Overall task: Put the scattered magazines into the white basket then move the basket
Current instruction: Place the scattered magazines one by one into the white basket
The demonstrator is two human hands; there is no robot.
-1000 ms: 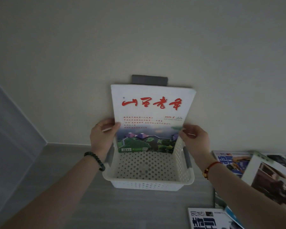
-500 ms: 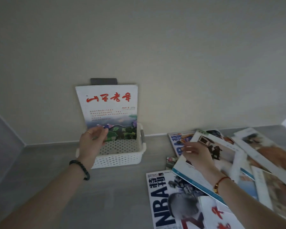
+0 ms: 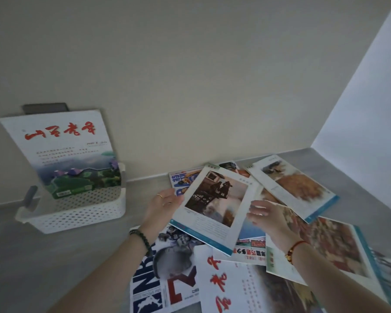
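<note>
The white basket [image 3: 77, 216] stands on the grey surface at the left, against the wall. One magazine with red lettering [image 3: 61, 150] stands upright in it, leaning on the wall. To the right lies a scattered pile of magazines. My left hand [image 3: 164, 205] grips the left edge of a white magazine with a dark photo [image 3: 215, 205], which is lifted off the pile. My right hand [image 3: 268, 216] is at that magazine's right edge, fingers spread; its grip is unclear. An NBA magazine [image 3: 165, 274] lies underneath, near me.
A dark grey plate [image 3: 44, 108] sits on the wall behind the basket. More magazines [image 3: 296, 186] spread to the right, toward a bright white side wall [image 3: 370, 109]. Bare grey surface [image 3: 54, 256] lies in front of the basket.
My left hand let go of the red-lettered magazine, now standing in the basket, and moved right to the pile. Both hands lifted the dark-photo magazine. My view swung right.
</note>
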